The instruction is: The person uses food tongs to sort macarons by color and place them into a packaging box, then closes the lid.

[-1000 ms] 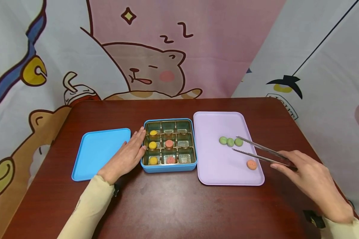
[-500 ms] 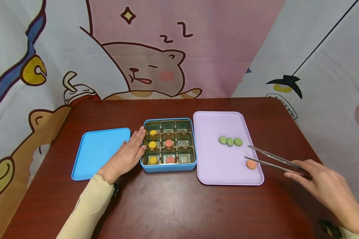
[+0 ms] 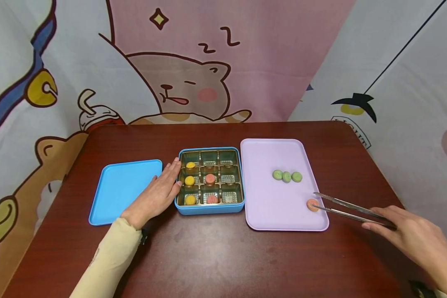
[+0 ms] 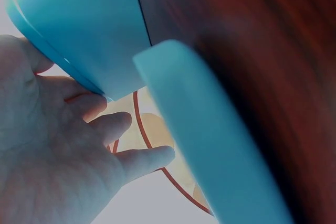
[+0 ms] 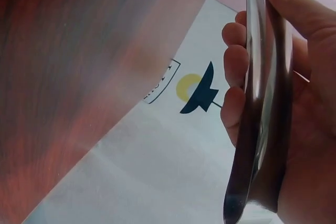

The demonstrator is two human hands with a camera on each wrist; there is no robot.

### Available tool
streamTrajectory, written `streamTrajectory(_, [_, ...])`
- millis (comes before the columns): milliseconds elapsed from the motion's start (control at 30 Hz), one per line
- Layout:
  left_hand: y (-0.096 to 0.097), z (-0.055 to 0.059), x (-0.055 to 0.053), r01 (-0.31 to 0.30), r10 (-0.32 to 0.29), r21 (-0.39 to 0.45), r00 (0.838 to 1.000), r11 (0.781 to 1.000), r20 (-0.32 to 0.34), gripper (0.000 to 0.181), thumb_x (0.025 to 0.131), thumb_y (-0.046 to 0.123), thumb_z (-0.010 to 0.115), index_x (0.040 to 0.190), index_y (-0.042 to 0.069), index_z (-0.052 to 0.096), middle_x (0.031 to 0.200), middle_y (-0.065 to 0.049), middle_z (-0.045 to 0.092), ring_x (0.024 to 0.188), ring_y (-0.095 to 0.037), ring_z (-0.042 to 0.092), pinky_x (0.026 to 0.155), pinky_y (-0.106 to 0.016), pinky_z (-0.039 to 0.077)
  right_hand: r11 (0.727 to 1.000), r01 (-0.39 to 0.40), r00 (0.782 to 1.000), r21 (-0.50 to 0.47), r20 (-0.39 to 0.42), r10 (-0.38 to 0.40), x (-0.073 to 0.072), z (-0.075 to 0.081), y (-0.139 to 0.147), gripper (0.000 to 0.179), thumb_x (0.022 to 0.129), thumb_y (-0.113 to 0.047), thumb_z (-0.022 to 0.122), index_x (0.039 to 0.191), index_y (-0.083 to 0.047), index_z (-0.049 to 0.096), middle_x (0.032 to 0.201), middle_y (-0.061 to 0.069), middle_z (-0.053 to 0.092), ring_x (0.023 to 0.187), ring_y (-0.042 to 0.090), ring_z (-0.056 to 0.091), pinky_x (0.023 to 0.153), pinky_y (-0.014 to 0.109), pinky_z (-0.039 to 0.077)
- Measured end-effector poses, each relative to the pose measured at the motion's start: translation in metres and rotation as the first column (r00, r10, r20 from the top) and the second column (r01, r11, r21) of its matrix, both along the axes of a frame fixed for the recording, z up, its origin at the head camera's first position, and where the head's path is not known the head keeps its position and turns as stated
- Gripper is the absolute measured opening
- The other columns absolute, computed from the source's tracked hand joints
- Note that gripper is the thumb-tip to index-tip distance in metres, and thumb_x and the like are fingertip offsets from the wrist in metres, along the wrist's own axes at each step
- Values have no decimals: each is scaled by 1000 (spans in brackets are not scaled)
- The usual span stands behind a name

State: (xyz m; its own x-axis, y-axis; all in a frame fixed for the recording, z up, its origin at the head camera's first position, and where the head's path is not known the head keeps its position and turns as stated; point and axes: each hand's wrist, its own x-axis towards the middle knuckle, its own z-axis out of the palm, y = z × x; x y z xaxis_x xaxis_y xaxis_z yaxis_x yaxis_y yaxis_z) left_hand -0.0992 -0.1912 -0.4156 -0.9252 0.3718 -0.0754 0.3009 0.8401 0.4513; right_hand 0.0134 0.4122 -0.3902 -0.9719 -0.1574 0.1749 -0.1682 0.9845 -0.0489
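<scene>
My right hand [image 3: 413, 238] grips metal tongs [image 3: 352, 206], whose arms stand apart over the right part of the lilac tray [image 3: 279, 215]. The tongs' lower arm overlaps a small round orange piece [image 3: 310, 204]; whether they touch cannot be told. Three green round pieces [image 3: 286, 177] lie farther back on that tray. My left hand [image 3: 154, 194] rests with straight fingers against the left side of a blue box [image 3: 208, 210]. Its gold compartment insert holds three yellow pieces [image 3: 190, 181] in the left column and two pink pieces [image 3: 210, 179] in the middle one.
A blue lid [image 3: 124, 188] lies on the brown table [image 3: 208, 256] left of the box, partly under my left forearm's line. The lilac tray stands close against the box's right side. A printed cloth [image 3: 283, 62] hangs behind the table.
My right hand has carried the tongs right and toward me, from beside the green pieces to the orange piece. The left hand and box have stayed put.
</scene>
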Motion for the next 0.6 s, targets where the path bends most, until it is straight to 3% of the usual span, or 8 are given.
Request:
streamTrajectory(367, [0, -1, 1, -3, 2, 7, 1000, 1000, 3, 66, 113, 34, 40, 167, 9, 12, 174, -6, 5, 158, -36, 11, 119, -70, 17, 1000, -3, 999, 25, 54, 2, 1, -1, 2, 52, 71, -43, 91, 102, -5, 74, 87, 7, 67, 63, 21, 55, 50, 53, 49])
streamTrajectory(600, [0, 0, 1, -4, 4, 4, 1000, 1000, -4, 66, 113, 36, 39, 167, 9, 12, 174, -6, 5, 158, -36, 12, 119, -69, 17, 999, -32, 999, 38, 29, 31, 0, 2, 0, 51, 69, -40, 93, 102, -6, 75, 87, 5, 67, 65, 22, 58, 49, 53, 49])
